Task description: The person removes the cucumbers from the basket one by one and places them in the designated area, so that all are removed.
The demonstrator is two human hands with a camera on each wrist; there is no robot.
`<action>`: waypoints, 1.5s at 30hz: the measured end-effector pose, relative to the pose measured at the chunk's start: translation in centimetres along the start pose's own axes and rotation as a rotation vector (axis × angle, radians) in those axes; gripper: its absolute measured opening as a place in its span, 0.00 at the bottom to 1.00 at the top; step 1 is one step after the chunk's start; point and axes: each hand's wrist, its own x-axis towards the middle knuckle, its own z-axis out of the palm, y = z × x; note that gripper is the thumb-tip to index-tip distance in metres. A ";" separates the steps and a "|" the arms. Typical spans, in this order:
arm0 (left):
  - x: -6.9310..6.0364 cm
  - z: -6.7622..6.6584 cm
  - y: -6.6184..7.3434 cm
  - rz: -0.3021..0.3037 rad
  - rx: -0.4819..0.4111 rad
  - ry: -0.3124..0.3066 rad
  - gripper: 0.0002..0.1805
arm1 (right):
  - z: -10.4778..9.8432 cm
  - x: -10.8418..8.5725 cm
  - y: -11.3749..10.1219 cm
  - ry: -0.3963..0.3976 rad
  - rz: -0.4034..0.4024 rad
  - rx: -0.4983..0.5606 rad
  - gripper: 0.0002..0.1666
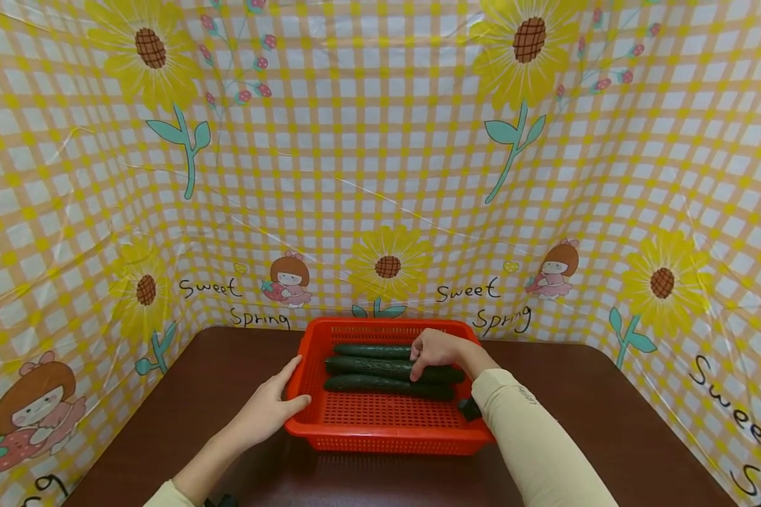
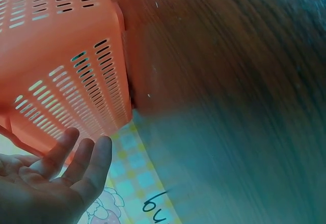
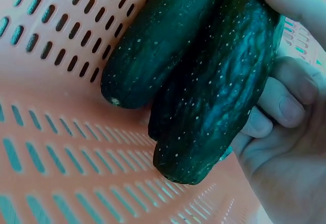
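In the head view a red basket holds several dark green cucumbers lying side by side, among them a near cucumber and a middle one. My right hand reaches in from the right, thumb and fingers curled round the middle cucumber. The right wrist view shows this hand at the side of a bumpy cucumber, with another cucumber beside it. My left hand rests at the basket's left rim, fingers spread; in the left wrist view its fingers are extended by the basket wall.
The basket stands on a dark brown table. Behind and at both sides hangs a checked cloth printed with sunflowers and figures, close behind the basket's far edge.
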 end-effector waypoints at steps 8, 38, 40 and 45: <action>0.1 0.0 0.1 -0.001 -0.008 -0.004 0.43 | -0.5 -0.2 0.4 -0.002 -0.050 0.047 0.21; 0.2 -0.1 -0.1 0.006 -0.026 -0.036 0.44 | -6.8 -3.7 -1.1 0.135 -0.061 0.075 0.15; 0.2 -0.1 -0.1 0.007 -0.030 -0.042 0.43 | -7.5 -4.4 -1.2 0.147 -0.056 0.064 0.15; 0.3 0.0 -0.3 0.018 -0.034 -0.051 0.43 | -8.6 -6.1 -1.1 0.180 -0.076 0.073 0.17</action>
